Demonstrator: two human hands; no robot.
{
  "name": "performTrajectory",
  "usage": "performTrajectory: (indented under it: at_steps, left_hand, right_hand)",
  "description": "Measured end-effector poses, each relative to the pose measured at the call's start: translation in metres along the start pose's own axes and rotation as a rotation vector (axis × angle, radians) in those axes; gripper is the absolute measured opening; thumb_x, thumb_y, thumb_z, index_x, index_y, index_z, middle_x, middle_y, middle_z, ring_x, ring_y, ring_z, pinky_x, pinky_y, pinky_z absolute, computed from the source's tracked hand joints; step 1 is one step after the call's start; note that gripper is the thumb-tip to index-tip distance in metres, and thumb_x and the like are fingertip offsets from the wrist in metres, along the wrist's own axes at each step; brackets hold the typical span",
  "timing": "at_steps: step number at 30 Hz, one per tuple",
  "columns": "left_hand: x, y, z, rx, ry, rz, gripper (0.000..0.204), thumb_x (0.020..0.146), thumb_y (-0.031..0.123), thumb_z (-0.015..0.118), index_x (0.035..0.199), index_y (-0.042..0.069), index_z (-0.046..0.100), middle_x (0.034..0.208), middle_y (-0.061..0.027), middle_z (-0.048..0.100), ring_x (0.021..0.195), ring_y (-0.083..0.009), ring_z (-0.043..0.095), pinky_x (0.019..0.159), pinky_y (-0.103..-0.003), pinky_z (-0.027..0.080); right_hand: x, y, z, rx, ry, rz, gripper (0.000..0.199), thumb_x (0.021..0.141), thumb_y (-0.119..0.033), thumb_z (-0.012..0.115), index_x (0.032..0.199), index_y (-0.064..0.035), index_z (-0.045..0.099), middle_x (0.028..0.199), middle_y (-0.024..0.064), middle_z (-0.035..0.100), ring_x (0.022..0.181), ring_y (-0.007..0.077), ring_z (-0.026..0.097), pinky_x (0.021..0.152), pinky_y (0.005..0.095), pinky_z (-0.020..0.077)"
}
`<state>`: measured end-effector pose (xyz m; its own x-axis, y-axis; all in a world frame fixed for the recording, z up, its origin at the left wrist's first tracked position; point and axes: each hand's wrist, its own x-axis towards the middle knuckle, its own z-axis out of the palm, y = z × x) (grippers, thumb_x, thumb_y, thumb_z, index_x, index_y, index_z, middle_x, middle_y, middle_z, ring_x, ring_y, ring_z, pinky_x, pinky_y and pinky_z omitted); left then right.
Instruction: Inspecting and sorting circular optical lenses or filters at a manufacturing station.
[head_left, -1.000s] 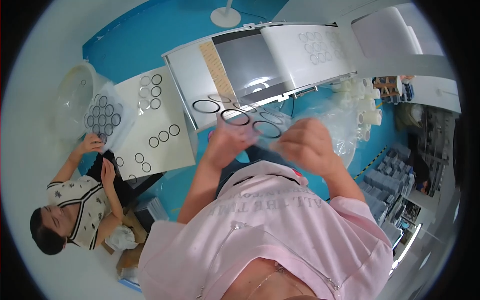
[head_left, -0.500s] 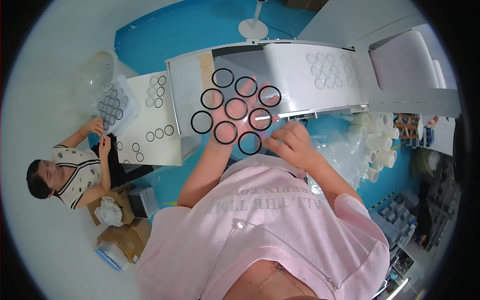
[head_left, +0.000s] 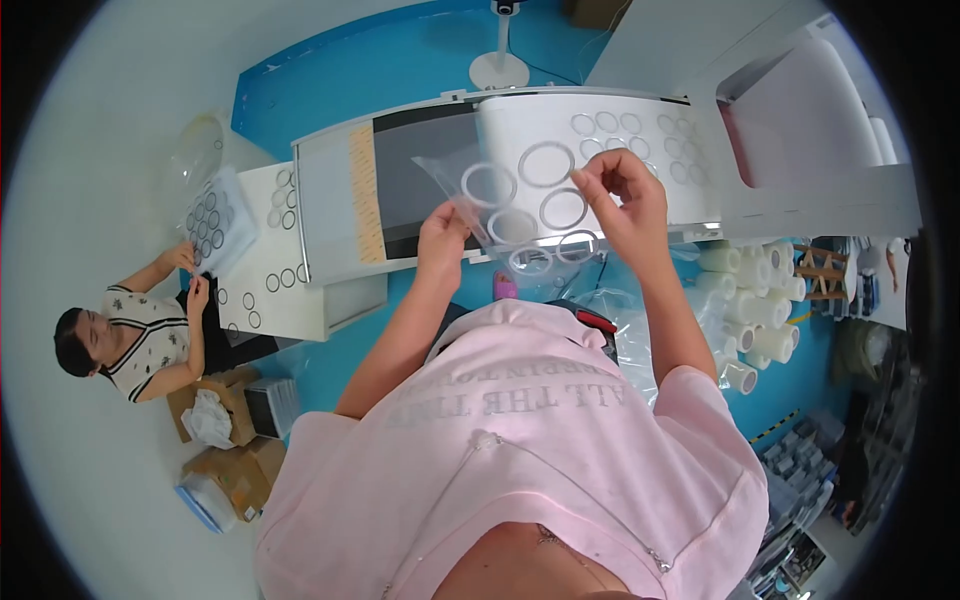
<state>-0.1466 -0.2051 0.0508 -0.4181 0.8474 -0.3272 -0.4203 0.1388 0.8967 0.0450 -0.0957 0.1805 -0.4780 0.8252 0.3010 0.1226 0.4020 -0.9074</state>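
Observation:
A clear, bendy film sheet (head_left: 450, 187) carrying several grey-looking rings (head_left: 546, 165) hangs tilted in front of me, above the near edge of the machine's bed. My left hand (head_left: 443, 242) pinches the sheet's left edge between thumb and fingers. At the sheet's right edge my right hand (head_left: 630, 208) is closed in a pinch, thumb and forefinger on the film. The lower rings show through the clear film over the bed's rim and the floor.
Beyond my hands lies a white bed (head_left: 690, 205) with rows of pale rings. To its left are a dark panel (head_left: 425, 150) and a yellowish strip (head_left: 366, 190). At far left a co-worker (head_left: 150, 325) handles a ringed sheet (head_left: 225, 215) beside a white table. White rolls (head_left: 770, 300) stand right.
The sheet has swung right and tilted, its rings turning from black to grey in the light. My left hand went from spread beneath it to pinching its edge; my right hand rose to its right edge.

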Motion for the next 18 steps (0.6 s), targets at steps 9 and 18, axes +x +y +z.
performTrajectory:
  at_steps: [9, 18]
  left_hand:
    - [0.013, -0.006, 0.028, 0.136, 0.107, 0.243, 0.04, 0.102, 0.035, 0.042, 0.098, 0.001, 0.063, 0.084, -0.002, 0.061, 0.077, -0.0084, 0.052, 0.074, -0.023, 0.044]
    - [0.022, 0.022, 0.046, 0.595, 0.156, 0.608, 0.034, 0.082, 0.011, 0.073, 0.114, 0.005, 0.063, 0.102, -0.005, 0.062, 0.084, -0.0138, 0.054, 0.081, -0.028, 0.043]
  right_hand:
    - [0.006, 0.047, -0.025, 0.21, 0.049, 0.3, 0.018, 0.089, -0.016, 0.069, 0.086, -0.0031, 0.058, 0.072, -0.003, 0.054, 0.062, 0.0042, 0.046, 0.056, 0.0192, 0.0376]
    - [0.007, 0.025, -0.044, 0.081, -0.091, 0.233, 0.016, 0.086, -0.011, 0.07, 0.087, -0.0021, 0.057, 0.076, -0.0016, 0.056, 0.065, 0.0062, 0.047, 0.059, 0.0211, 0.0396]
